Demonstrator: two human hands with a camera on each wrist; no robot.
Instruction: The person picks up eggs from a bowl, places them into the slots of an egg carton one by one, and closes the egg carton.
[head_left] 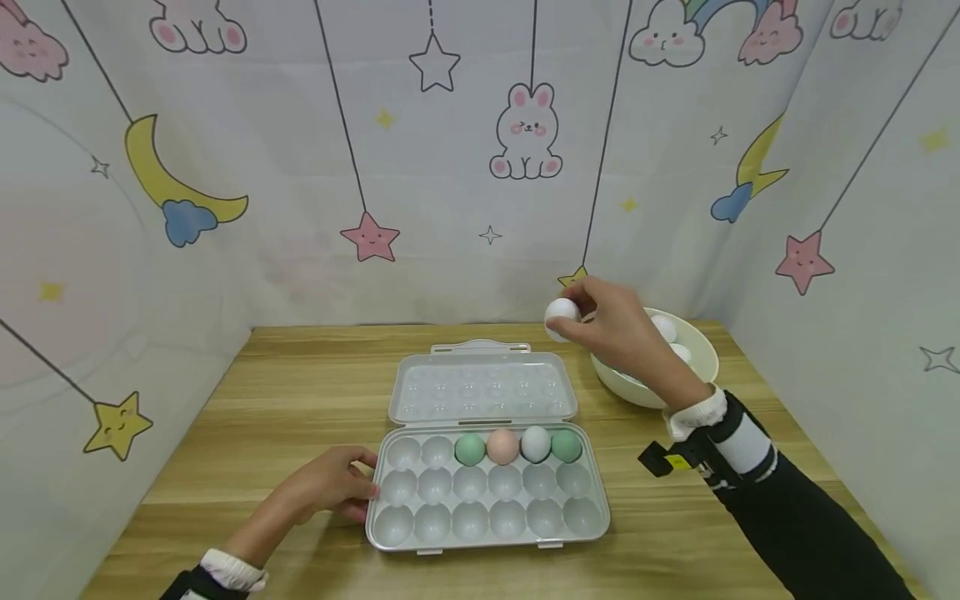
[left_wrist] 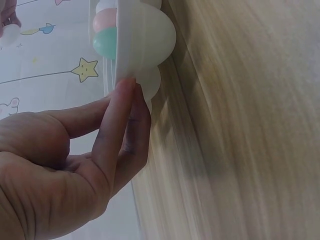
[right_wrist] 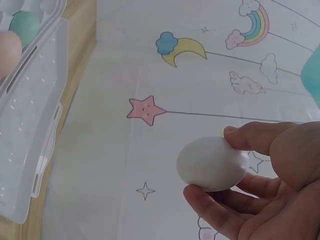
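A white egg [right_wrist: 212, 164] is pinched between the thumb and fingers of my right hand [head_left: 618, 325], raised in front of the bowl. My left hand [head_left: 337, 483] grips the left rim of a clear plastic egg box [head_left: 487, 533], as the left wrist view also shows. The box lies open with its lid [head_left: 483, 387] folded back. In its far row sit a green egg [head_left: 470, 450], a pink egg [head_left: 502, 447], a white egg [head_left: 536, 444] and another green egg [head_left: 566, 447]. The other hollows in the box hold nothing.
A cream bowl [head_left: 630, 388] stands behind the right forearm with white eggs [head_left: 664, 327] in it, partly hidden by that arm. Box and bowl rest on a wood-grain table [head_left: 300, 383]. Printed cloth walls [head_left: 450, 167] close in the back and sides.
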